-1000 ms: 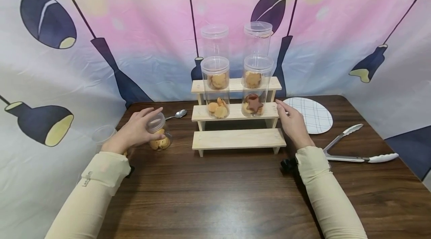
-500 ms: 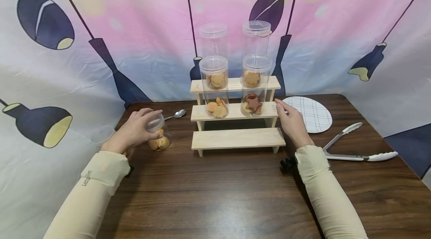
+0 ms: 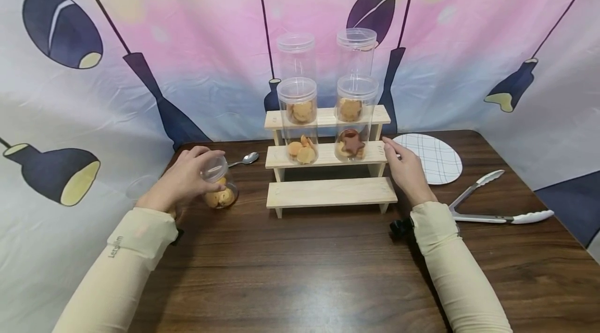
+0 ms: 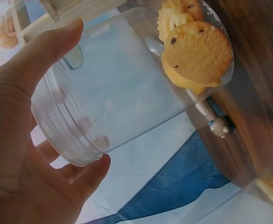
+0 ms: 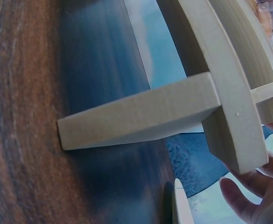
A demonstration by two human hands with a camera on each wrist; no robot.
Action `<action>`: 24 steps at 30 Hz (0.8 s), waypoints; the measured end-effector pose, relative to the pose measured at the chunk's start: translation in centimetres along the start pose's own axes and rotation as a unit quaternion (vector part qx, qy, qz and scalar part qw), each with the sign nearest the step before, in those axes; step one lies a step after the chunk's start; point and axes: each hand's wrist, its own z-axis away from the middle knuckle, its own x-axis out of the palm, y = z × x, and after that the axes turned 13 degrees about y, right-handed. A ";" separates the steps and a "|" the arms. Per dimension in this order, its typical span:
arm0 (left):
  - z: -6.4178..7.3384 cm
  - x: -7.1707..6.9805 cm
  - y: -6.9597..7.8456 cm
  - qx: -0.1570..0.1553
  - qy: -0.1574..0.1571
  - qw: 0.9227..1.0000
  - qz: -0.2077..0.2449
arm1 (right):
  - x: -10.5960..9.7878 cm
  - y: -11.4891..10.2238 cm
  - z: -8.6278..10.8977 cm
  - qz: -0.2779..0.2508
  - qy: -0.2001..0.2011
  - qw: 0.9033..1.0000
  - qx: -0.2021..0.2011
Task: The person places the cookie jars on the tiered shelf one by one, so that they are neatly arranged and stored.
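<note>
your left hand grips the jar; your right hand sits loose by the stand; likely grasping step, steady lift next.

Nine o'clock: one left hand, thumb and fingers gripping the lid of one clear jar. Between one and two: we count several biscuits inside, dark-flecked. Three: one spoon. Half past five: blue-and-white cloth. Eleven: pale wooden shelf.

Jar left of tiered rack, tongs right.
</note>
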 end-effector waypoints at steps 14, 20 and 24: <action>-0.6 -1.4 3.4 0.072 0.059 0.996 -0.004 | 0.1 -0.1 0.0 -0.001 -0.006 1.000 0.001; -0.7 -2.6 5.9 0.094 0.061 0.994 0.000 | 0.1 0.0 0.0 0.000 -0.007 1.000 0.004; -0.9 -3.3 7.6 0.103 0.044 0.994 -0.005 | 0.1 0.1 0.0 0.001 -0.006 1.000 0.003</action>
